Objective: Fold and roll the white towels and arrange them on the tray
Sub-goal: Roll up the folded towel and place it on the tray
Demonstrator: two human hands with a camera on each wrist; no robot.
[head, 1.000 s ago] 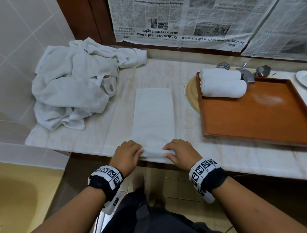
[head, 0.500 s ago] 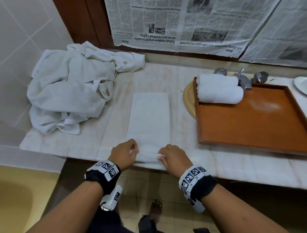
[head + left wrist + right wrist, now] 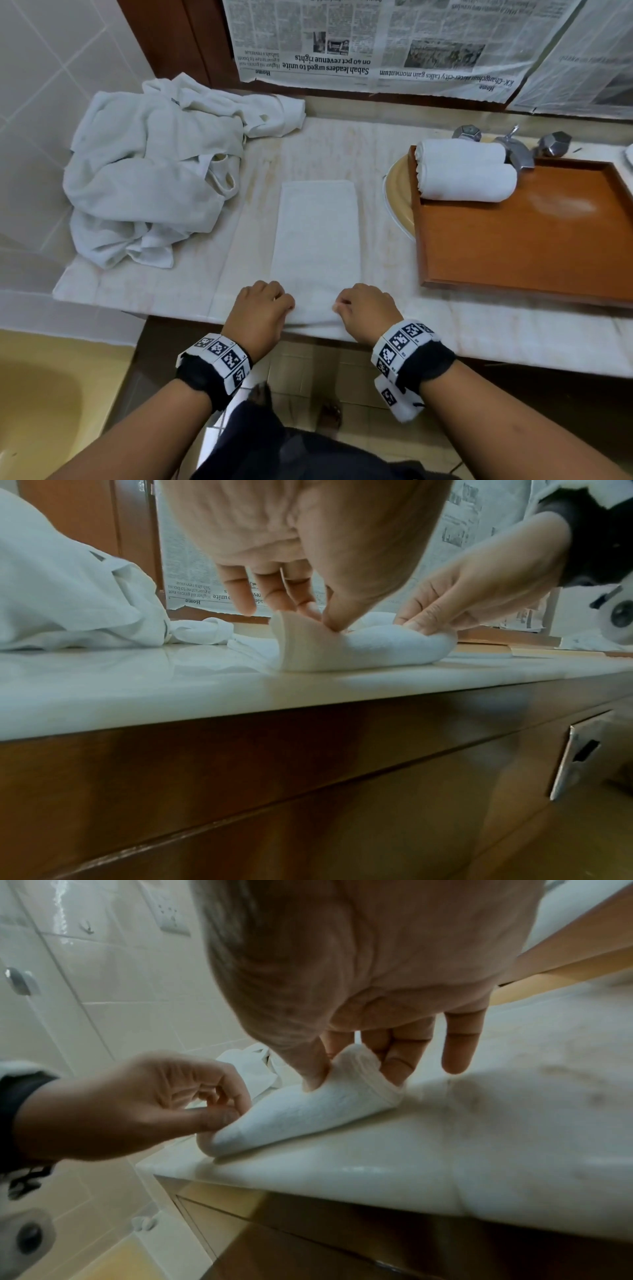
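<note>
Towel (image 3: 317,236), centre frame: near edge pinched by left hand (image 3: 257,317) and right hand (image 3: 369,313), thumbs against curled fingers (image 3: 397,1058). Best rolled tight, both ends level, toward frame top.

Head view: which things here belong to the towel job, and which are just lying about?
Job:
- folded towel, near end pinched by left hand and right hand
- two rolled towels
- tray
- towel pile

Lying about:
- newspaper
- taps
- basin
</note>
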